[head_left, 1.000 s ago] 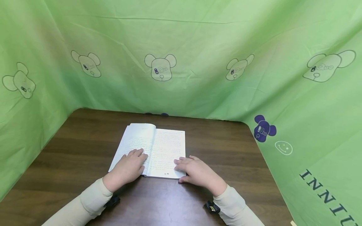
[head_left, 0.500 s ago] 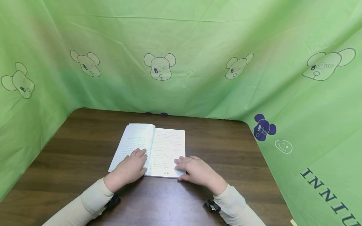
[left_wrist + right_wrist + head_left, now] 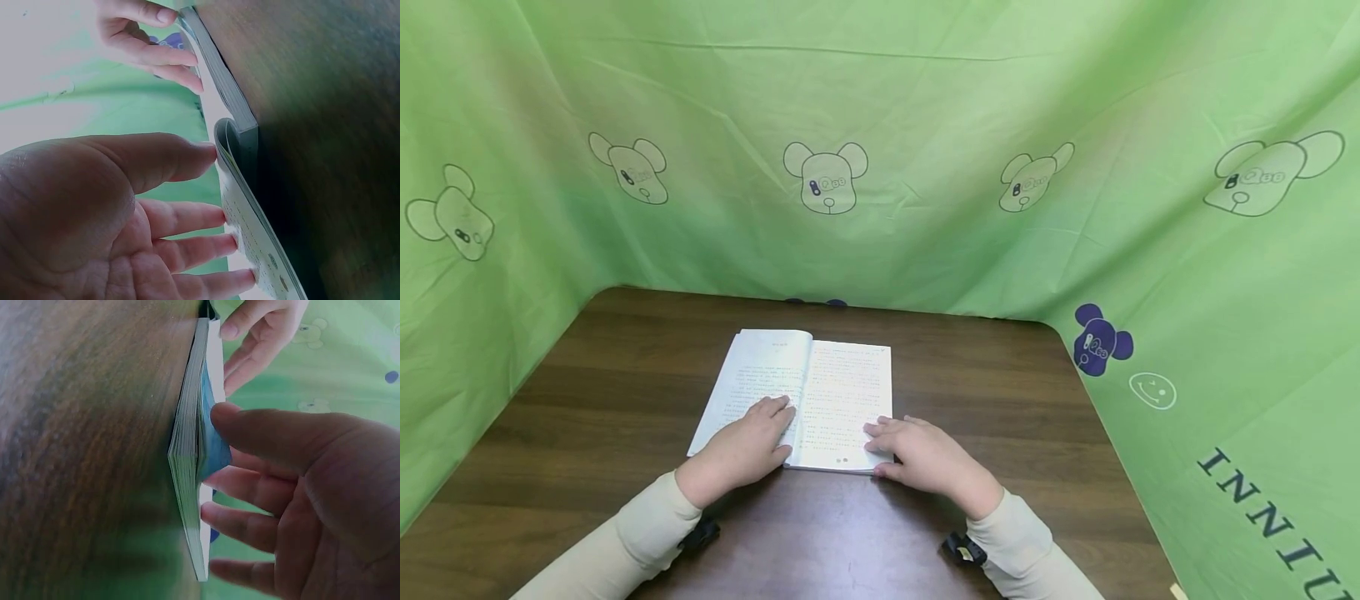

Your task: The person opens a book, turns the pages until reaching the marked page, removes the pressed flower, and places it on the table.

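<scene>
An open book with printed white pages lies on the brown wooden table. My left hand rests on the lower part of its left page, fingers extended toward the spine. In the left wrist view, the left fingertips touch the printed page, and its thumb is by the curved fold near the spine. At the lower right corner of the right page is my right hand, its fingertips on the paper. The right wrist view shows the right thumb touching a bluish, slightly raised page corner above the page block.
Green cloth printed with bear heads hangs behind and on both sides of the wooden table. A dark device is strapped at the right wrist, another device at the left. A small pale object shows at lower right.
My left hand has shifted very slightly to the right, and the left page looks a little flatter. The right hand stays at the lower right corner.
</scene>
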{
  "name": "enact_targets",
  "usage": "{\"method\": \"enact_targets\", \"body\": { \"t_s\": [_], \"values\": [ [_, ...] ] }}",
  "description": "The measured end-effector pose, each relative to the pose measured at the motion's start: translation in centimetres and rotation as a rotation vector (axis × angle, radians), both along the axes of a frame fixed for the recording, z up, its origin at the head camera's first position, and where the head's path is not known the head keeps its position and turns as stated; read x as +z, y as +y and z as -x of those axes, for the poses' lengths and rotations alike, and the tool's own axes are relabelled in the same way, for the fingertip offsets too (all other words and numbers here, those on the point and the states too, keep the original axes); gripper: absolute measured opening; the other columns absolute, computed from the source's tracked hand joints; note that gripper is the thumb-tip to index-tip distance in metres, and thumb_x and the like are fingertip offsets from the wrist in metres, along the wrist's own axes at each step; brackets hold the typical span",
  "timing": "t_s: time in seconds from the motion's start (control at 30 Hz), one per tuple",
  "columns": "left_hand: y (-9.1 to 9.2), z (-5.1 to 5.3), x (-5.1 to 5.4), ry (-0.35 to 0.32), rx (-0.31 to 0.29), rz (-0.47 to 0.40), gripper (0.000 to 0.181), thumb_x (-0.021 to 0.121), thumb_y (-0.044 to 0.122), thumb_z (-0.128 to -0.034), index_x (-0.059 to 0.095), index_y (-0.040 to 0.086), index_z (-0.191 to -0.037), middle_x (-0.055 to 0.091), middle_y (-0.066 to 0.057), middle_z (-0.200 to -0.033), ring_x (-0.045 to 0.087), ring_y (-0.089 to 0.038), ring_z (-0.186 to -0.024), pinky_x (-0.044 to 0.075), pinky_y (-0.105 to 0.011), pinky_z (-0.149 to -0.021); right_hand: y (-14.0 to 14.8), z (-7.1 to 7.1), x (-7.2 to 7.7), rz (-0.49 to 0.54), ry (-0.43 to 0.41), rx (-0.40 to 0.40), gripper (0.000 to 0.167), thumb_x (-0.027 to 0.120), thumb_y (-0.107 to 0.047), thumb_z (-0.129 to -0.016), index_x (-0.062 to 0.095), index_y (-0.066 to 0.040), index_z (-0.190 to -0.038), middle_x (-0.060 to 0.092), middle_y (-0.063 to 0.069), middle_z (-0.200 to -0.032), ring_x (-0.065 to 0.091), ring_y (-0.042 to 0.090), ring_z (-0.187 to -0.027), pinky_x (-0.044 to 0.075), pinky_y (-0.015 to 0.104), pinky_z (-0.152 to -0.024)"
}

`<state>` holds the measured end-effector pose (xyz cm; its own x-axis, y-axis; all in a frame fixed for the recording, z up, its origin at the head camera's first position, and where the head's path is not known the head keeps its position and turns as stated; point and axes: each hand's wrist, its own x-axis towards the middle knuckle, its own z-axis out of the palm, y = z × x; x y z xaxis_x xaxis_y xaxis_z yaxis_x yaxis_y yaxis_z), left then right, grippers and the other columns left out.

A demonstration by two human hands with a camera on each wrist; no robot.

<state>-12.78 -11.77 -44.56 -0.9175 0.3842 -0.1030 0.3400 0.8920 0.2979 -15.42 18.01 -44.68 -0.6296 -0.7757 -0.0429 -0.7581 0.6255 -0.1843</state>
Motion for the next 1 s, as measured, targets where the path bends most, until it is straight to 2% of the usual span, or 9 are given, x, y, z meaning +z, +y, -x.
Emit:
{"method": "enact_targets", "body": {
  "t_s": [0.2, 0.3, 0.37, 0.43, 0.47, 0.57, 0.7, 0.9, 1.0],
  "values": [
    [0.2, -0.2, 0.1, -0.004, 0.013, -0.001, 0.056, 0.068, 0.023, -0.0978, 0.054, -0.008, -0.142, 0.047, -0.026, -0.152, 0.043, -0.045, -0.143, 0.04, -0.055, -0.114, 0.3, 0.1, 0.1, -0.005, 0.122, 0.107, 0.011, 0.072, -0.019, -0.095, 0.078, -0.015, -0.103, 0.071, 0.004, -0.131, 0.065, 0.024, -0.126, 0.048, 0.046, -0.109],
    [0.3, -0.4, 0.0, 0.004, 0.021, -0.031, 0.062, 0.07, 0.033, -0.0972, 0.054, -0.008, -0.141, 0.047, -0.026, -0.152, 0.043, -0.046, -0.142, 0.042, -0.056, -0.112, 0.2, 0.3, 0.0, 0.043, 0.162, 0.093, 0.005, 0.069, -0.016, -0.096, 0.072, -0.017, -0.091, 0.076, -0.002, -0.101, 0.073, 0.018, -0.1, 0.056, 0.039, -0.091],
    [0.5, -0.6, -0.1, 0.018, 0.027, -0.048, 0.068, 0.071, 0.041, -0.0956, 0.055, -0.007, -0.141, 0.047, -0.027, -0.152, 0.044, -0.047, -0.141, 0.044, -0.058, -0.109, 0.1, 0.3, -0.1, 0.074, 0.18, 0.054, 0.009, 0.065, -0.017, -0.099, 0.066, -0.019, -0.091, 0.067, -0.008, -0.081, 0.067, 0.012, -0.078, 0.056, 0.035, -0.076],
    [0.6, -0.7, -0.2, 0.037, 0.032, -0.057, 0.074, 0.072, 0.048, -0.0931, 0.055, -0.007, -0.14, 0.048, -0.027, -0.151, 0.045, -0.048, -0.14, 0.047, -0.059, -0.105, 0.0, 0.3, 0.0, 0.111, 0.215, 0.015, 0.012, 0.062, -0.019, -0.101, 0.061, -0.021, -0.09, 0.054, -0.012, -0.071, 0.056, 0.008, -0.064, 0.052, 0.033, -0.064],
    [0.7, -0.7, -0.2, 0.047, 0.036, -0.054, 0.076, 0.073, 0.05, -0.0917, 0.055, -0.006, -0.14, 0.048, -0.026, -0.151, 0.046, -0.048, -0.139, 0.048, -0.061, -0.102, 0.0, 0.3, 0.0, 0.127, 0.234, -0.004, 0.01, 0.062, -0.021, -0.102, 0.062, -0.021, -0.093, 0.054, -0.014, -0.071, 0.052, 0.007, -0.062, 0.052, 0.032, -0.061],
    [0.8, -0.8, -0.4, 0.058, 0.052, -0.047, 0.084, 0.076, 0.056, -0.0863, 0.055, -0.005, -0.14, 0.049, -0.025, -0.151, 0.046, -0.048, -0.139, 0.049, -0.066, -0.097, -0.2, 0.3, 0.1, 0.168, 0.3, -0.035, 0.008, 0.061, -0.025, -0.104, 0.065, -0.021, -0.098, 0.062, -0.014, -0.075, 0.058, 0.006, -0.063, 0.054, 0.033, -0.062],
    [1.0, -0.8, -0.5, 0.052, 0.079, -0.026, 0.088, 0.08, 0.057, -0.082, 0.054, -0.002, -0.142, 0.048, -0.023, -0.152, 0.045, -0.047, -0.141, 0.048, -0.069, -0.096, -0.4, 0.3, 0.1, 0.215, 0.338, -0.052, 0.01, 0.06, -0.028, -0.104, 0.067, -0.022, -0.101, 0.067, -0.015, -0.081, 0.065, 0.006, -0.068, 0.056, 0.033, -0.065],
    [1.2, -0.7, -0.8, 0.059, 0.099, -0.025, 0.076, 0.079, 0.048, -0.0871, 0.057, -0.002, -0.14, 0.049, -0.023, -0.152, 0.045, -0.046, -0.141, 0.048, -0.068, -0.097, -0.5, 0.2, 0.2, 0.283, 0.378, -0.057, 0.002, 0.067, -0.024, -0.1, 0.066, -0.022, -0.101, 0.065, -0.016, -0.078, 0.064, 0.005, -0.069, 0.056, 0.033, -0.071],
    [1.3, -0.6, -0.8, 0.059, 0.109, -0.027, 0.071, 0.078, 0.045, -0.0889, 0.057, -0.001, -0.14, 0.049, -0.022, -0.152, 0.045, -0.045, -0.141, 0.047, -0.069, -0.098, -0.5, 0.4, 0.4, 0.324, 0.393, -0.058, 0.006, 0.071, -0.021, -0.097, 0.067, -0.021, -0.101, 0.067, -0.015, -0.081, 0.065, 0.005, -0.072, 0.057, 0.033, -0.075]
  ]
}}
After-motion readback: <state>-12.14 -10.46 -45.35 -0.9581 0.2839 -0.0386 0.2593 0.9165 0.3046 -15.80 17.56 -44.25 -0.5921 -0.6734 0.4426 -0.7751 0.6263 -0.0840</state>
